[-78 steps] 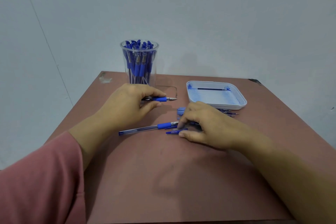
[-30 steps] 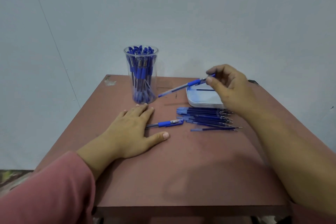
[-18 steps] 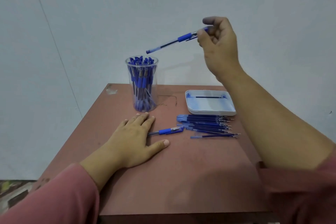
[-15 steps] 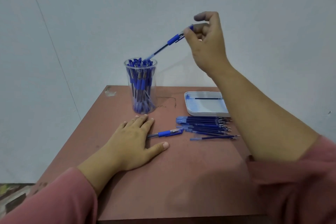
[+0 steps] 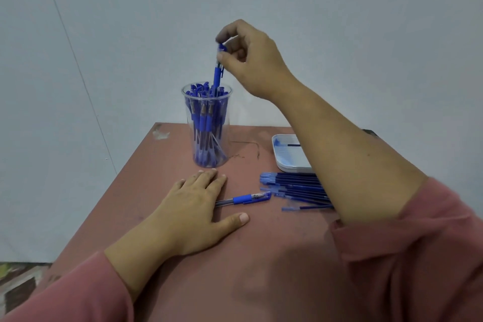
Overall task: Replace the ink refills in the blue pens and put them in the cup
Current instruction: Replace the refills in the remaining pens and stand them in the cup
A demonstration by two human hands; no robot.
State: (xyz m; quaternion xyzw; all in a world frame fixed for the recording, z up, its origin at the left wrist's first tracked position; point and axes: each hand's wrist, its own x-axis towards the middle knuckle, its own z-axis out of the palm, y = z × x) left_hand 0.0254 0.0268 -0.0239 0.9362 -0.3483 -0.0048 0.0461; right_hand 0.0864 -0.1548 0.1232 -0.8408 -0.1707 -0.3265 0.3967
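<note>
A clear plastic cup [image 5: 206,123] full of several blue pens stands at the back of the reddish table [image 5: 256,264]. My right hand [image 5: 248,60] is raised above the cup and pinches the top end of a blue pen [image 5: 217,76], which hangs nearly upright with its lower end inside the cup's mouth. My left hand [image 5: 193,212] lies flat on the table, fingers straight, over the back end of a second blue pen [image 5: 245,199] lying on the table. A pile of blue ink refills [image 5: 295,188] lies to the right, partly hidden by my right forearm.
A shallow white tray [image 5: 290,157] holding one refill sits behind the refill pile at the right. A bare grey wall rises close behind the table. The table's left edge drops off near a patterned floor at the lower left.
My right hand lifted a pen from the table, swung it up and left, and tipped it upright into the cup's mouth. My left hand stayed flat on the table.
</note>
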